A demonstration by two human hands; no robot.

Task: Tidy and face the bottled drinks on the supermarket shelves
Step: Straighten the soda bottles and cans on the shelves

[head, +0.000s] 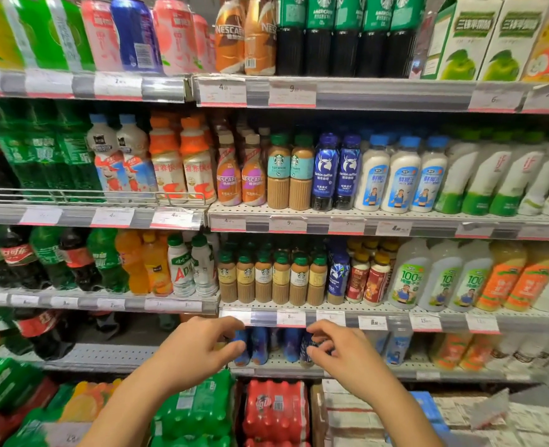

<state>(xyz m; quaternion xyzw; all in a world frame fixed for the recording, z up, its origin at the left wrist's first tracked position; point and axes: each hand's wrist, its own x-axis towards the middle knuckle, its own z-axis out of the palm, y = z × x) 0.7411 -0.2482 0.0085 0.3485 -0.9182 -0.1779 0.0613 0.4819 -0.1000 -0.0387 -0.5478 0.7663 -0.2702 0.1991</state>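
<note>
Both forearms reach toward the shelf rail (266, 317). Left hand (198, 346): grip half curled, thumb against a blue bottle (241, 348) just below that rail; I can't tell if it's pinching. Right hand (341, 353): fingertips pinching a dark blue bottle (305, 350), also under the rail. More blue bottles (274, 345) stand between them.

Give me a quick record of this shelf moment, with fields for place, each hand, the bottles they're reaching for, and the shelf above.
place: supermarket drinks aisle
left hand: fingers curled, at a blue bottle on the low shelf; grip unclear
right hand: fingers curled, at a dark blue bottle; grip unclear
target row: blue bottles, tops hidden behind the price rail
shelf above: Starbucks coffee bottles, labels facing out
</note>
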